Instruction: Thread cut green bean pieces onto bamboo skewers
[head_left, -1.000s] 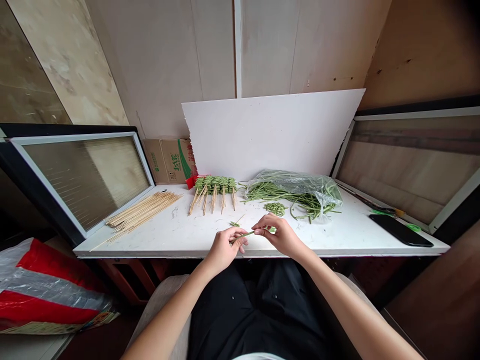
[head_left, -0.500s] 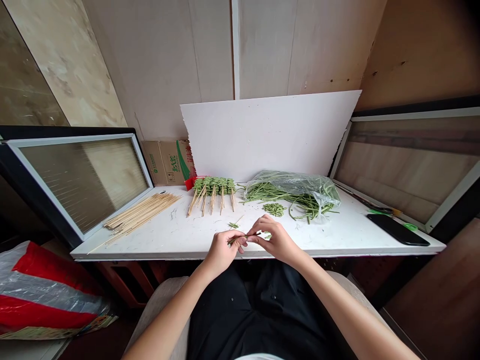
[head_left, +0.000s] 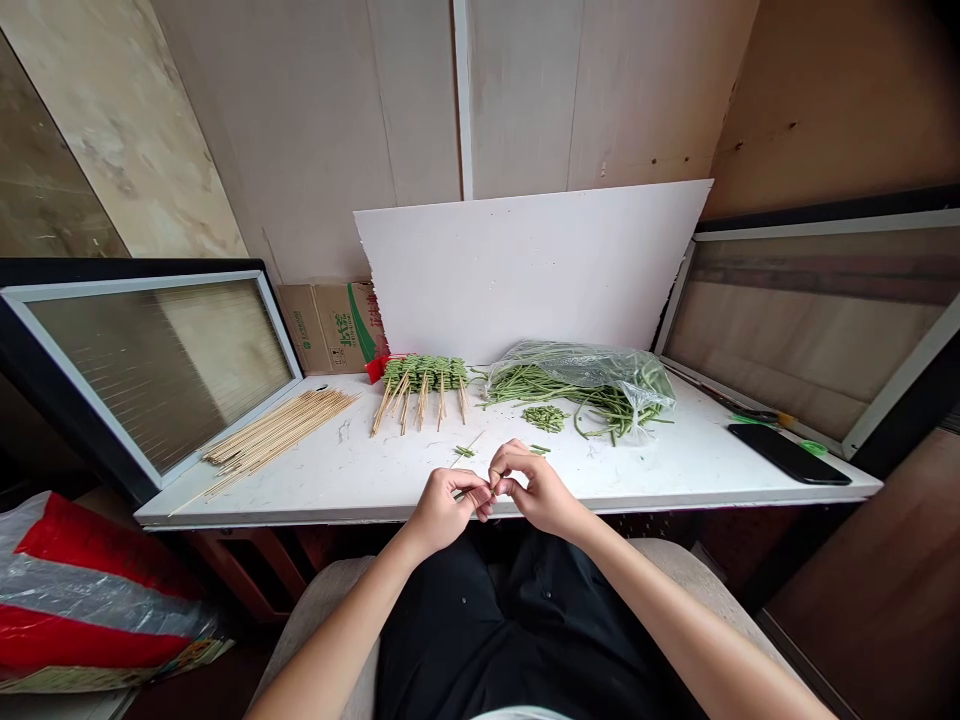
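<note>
My left hand (head_left: 444, 508) and my right hand (head_left: 541, 495) meet over the table's front edge, fingertips pinched together. Between them is a green bean, mostly covered by the fingers. Just beyond the left hand, short bean pieces (head_left: 465, 452) lie by a thin skewer. Past the right hand are a few cut pieces (head_left: 540, 449) and a small heap of cut beans (head_left: 545, 418). Long green beans (head_left: 525, 384) spill out of a clear plastic bag (head_left: 600, 362). Bundled skewers threaded with bean pieces (head_left: 426, 370) are stacked at the back.
Loose bamboo skewers (head_left: 281, 430) lie on the left of the white table (head_left: 360, 490). A black phone (head_left: 787, 455) rests at the right, near scissors with green handles (head_left: 814, 448). A cardboard box (head_left: 330, 328) and a white board (head_left: 532, 275) stand behind.
My right hand has shifted slightly left and its fingers have curled in closer against my left fingertips. The cut pieces beyond it show more clearly. The view has moved a little.
</note>
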